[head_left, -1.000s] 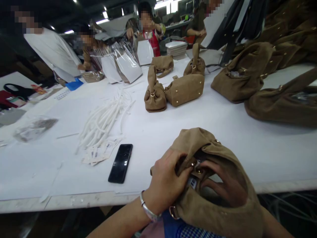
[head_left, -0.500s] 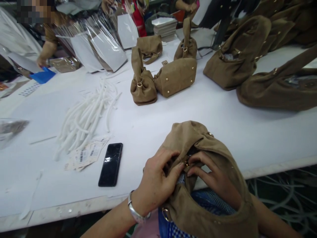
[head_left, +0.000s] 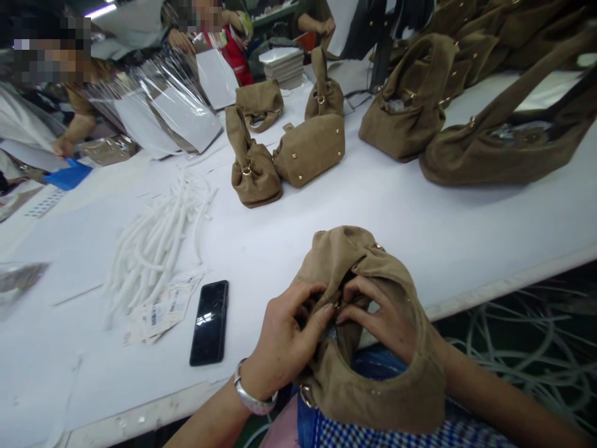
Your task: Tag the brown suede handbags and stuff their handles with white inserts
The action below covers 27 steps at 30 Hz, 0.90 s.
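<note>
A brown suede-like handbag point(head_left: 345, 249) with gold rings is at the table's front edge, partly over my lap. My left hand point(head_left: 286, 333), with a silver bangle on the wrist, pinches the bag's opening from the left. Reaching through the loop of the strap, my right hand point(head_left: 380, 314) pinches the opening from the other side, close to a small gold fitting. The fingertips of both hands nearly meet there, and they partly hide the fitting and the bag's inside.
Left of the bag lie a black phone point(head_left: 209, 322), barcode tags point(head_left: 161, 311) and a bundle of white tubes point(head_left: 153, 242). Several finished-looking brown bags point(head_left: 310, 149) stand farther back. Co-workers point(head_left: 77, 124) are across the table point(head_left: 289, 242), near plastic-wrapped packages point(head_left: 181, 106).
The view has shifted, so bags and table sit differently in it. Both hands keep their pinch on the handbag's opening; the strap loop has tipped slightly.
</note>
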Available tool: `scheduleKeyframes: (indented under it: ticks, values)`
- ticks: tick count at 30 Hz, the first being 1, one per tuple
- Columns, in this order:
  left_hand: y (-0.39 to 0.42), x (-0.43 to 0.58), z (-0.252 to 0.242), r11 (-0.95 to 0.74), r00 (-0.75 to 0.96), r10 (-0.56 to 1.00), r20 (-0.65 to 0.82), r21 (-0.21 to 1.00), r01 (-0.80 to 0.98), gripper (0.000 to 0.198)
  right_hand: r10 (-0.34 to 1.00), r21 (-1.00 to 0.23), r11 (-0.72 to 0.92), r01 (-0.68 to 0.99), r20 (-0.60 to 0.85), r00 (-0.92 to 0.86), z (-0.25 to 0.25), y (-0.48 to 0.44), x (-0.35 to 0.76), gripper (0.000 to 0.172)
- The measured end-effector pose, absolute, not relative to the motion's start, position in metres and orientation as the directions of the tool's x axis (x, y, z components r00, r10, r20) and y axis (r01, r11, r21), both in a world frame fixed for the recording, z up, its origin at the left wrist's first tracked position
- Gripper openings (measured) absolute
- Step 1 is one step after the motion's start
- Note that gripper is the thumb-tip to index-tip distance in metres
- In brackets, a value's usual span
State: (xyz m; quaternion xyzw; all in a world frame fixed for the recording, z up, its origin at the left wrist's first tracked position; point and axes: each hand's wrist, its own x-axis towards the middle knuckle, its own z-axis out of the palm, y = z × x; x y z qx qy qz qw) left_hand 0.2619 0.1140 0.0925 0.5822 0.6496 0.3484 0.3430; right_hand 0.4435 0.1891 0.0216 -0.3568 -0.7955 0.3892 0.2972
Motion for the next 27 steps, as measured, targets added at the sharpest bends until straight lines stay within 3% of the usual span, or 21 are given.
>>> scheduleKeyframes:
  ticks: [18, 23, 27]
  values:
    - [0.103, 0.247, 0.103, 0.136, 0.042, 0.983, -0.18, 0.857, 0.497, 0.024, 0.742, -0.856, 0.46, 0.236, 0.224, -0.632, 0.042, 0.174, 0.448, 0.015]
    - [0.105, 0.252, 0.098, 0.101, -0.035, 0.995, -0.096, 0.852, 0.514, 0.025, 0.754, -0.817, 0.496, 0.295, 0.236, -0.613, 0.05, 0.181, 0.438, 0.015]
    - [0.103, 0.256, 0.093, 0.119, -0.175, 0.984, -0.037, 0.866, 0.486, 0.028, 0.771, -0.835, 0.498, 0.233, 0.303, -0.56, 0.038, 0.176, 0.432, 0.009]
